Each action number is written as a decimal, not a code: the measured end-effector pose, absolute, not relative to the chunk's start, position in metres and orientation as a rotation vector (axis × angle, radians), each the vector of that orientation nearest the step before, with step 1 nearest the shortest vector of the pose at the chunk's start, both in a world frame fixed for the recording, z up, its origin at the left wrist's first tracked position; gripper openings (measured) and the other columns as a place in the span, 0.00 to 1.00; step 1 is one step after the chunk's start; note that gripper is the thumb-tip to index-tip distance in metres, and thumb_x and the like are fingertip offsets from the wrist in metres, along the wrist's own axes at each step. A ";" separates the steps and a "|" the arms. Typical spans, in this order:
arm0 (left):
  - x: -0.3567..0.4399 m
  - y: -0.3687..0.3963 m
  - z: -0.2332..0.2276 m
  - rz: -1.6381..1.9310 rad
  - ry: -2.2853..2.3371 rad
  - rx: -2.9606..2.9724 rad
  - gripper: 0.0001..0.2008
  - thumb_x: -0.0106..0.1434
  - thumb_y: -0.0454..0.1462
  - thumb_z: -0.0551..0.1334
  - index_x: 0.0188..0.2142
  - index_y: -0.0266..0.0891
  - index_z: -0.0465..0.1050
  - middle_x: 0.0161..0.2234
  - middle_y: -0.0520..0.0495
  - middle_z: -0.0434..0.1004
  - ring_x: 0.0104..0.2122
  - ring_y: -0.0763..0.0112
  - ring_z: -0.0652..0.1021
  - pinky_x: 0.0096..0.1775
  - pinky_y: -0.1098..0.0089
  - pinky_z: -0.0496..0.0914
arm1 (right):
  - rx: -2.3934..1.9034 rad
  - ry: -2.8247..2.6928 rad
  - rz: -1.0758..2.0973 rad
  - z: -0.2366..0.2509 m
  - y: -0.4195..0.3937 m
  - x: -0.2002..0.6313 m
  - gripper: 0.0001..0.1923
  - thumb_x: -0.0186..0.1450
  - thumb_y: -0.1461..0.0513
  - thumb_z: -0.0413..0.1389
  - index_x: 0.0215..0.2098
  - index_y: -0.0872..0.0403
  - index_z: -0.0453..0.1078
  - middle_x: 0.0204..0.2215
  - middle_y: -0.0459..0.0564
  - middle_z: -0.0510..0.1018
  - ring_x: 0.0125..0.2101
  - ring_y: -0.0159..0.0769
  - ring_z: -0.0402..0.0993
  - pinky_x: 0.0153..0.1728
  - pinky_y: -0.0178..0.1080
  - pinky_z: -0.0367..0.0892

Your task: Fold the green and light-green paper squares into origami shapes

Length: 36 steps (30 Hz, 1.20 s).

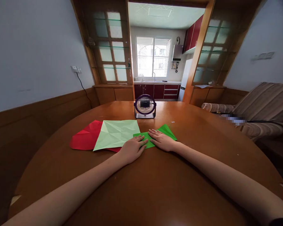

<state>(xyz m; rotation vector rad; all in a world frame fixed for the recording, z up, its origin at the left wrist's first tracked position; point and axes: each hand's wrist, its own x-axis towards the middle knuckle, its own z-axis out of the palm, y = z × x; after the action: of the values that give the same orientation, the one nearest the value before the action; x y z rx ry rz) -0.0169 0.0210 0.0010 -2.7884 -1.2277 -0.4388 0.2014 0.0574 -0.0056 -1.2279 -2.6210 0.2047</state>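
Note:
A bright green folded paper [168, 131] lies on the round wooden table [155, 188] in front of me. My left hand [132, 149] lies flat with its fingers pressing on the paper's left part. My right hand [161, 140] lies flat on its middle, fingers pointing left and spread. Neither hand grips anything. Left of the hands a creased pale green sheet [116, 133] lies spread out, overlapping a red sheet [86, 136].
A small dark desk fan [145, 106] stands on the table behind the papers. A striped sofa [257, 110] is at the right. Wood-panelled walls and a doorway to a kitchen lie beyond the table.

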 end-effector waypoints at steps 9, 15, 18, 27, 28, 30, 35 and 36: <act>-0.021 0.026 -0.004 -0.416 -1.278 -2.819 0.22 0.71 0.41 0.49 0.62 0.40 0.63 0.65 0.40 0.56 0.64 0.57 0.59 0.63 0.56 0.55 | -1.280 -2.604 0.164 -0.009 0.055 0.202 0.36 0.72 0.47 0.33 0.68 0.63 0.48 0.68 0.59 0.48 0.68 0.44 0.42 0.67 0.49 0.43; -0.020 0.030 -0.007 -0.351 -1.286 -2.825 0.23 0.72 0.42 0.47 0.64 0.40 0.59 0.66 0.40 0.53 0.65 0.58 0.56 0.64 0.55 0.53 | -1.277 -2.623 0.148 -0.008 0.053 0.202 0.38 0.71 0.46 0.30 0.68 0.64 0.47 0.68 0.60 0.48 0.68 0.45 0.42 0.67 0.48 0.43; -0.020 0.030 -0.008 -0.316 -1.290 -2.819 0.24 0.72 0.44 0.46 0.65 0.40 0.57 0.67 0.40 0.51 0.66 0.57 0.55 0.64 0.55 0.53 | -1.279 -2.624 0.154 -0.008 0.054 0.202 0.39 0.71 0.45 0.29 0.68 0.62 0.47 0.68 0.59 0.48 0.68 0.45 0.41 0.67 0.49 0.43; -0.018 0.025 -0.005 -0.260 -1.277 -2.706 0.24 0.72 0.44 0.47 0.64 0.41 0.60 0.65 0.39 0.56 0.64 0.52 0.60 0.61 0.55 0.57 | -1.267 -2.687 0.223 -0.006 0.056 0.206 0.44 0.69 0.40 0.31 0.69 0.62 0.43 0.69 0.59 0.42 0.68 0.44 0.36 0.67 0.48 0.38; -0.018 0.025 -0.004 -0.247 -1.282 -2.706 0.24 0.72 0.44 0.47 0.64 0.41 0.60 0.65 0.39 0.56 0.64 0.52 0.60 0.61 0.55 0.57 | -1.259 -2.690 0.233 -0.006 0.056 0.207 0.44 0.68 0.39 0.31 0.69 0.62 0.42 0.69 0.58 0.42 0.68 0.44 0.35 0.67 0.48 0.37; -0.018 0.026 -0.005 -0.221 -1.286 -2.715 0.25 0.72 0.45 0.46 0.65 0.41 0.58 0.66 0.39 0.53 0.65 0.53 0.58 0.62 0.55 0.56 | -1.251 -2.682 0.254 -0.006 0.056 0.207 0.44 0.68 0.39 0.32 0.69 0.61 0.42 0.69 0.58 0.41 0.68 0.44 0.35 0.68 0.48 0.36; -0.022 0.030 -0.010 -0.245 -1.287 -2.752 0.25 0.72 0.46 0.44 0.66 0.44 0.55 0.67 0.42 0.49 0.66 0.55 0.54 0.63 0.55 0.53 | -1.257 -2.678 0.268 -0.007 0.058 0.215 0.44 0.68 0.39 0.32 0.70 0.60 0.42 0.69 0.57 0.41 0.68 0.44 0.35 0.67 0.48 0.37; -0.022 0.030 -0.011 -0.249 -1.292 -2.752 0.25 0.72 0.46 0.44 0.66 0.44 0.55 0.67 0.43 0.49 0.66 0.55 0.54 0.63 0.55 0.53 | -1.268 -2.677 0.266 -0.007 0.060 0.221 0.43 0.68 0.39 0.32 0.70 0.60 0.42 0.69 0.57 0.41 0.68 0.44 0.35 0.67 0.49 0.37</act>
<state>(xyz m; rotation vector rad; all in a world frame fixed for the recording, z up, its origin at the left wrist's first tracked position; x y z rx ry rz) -0.0223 0.0304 -0.0106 -2.7515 -1.2917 -0.2490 0.2207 0.0603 -0.0072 -1.2684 -2.6766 0.2661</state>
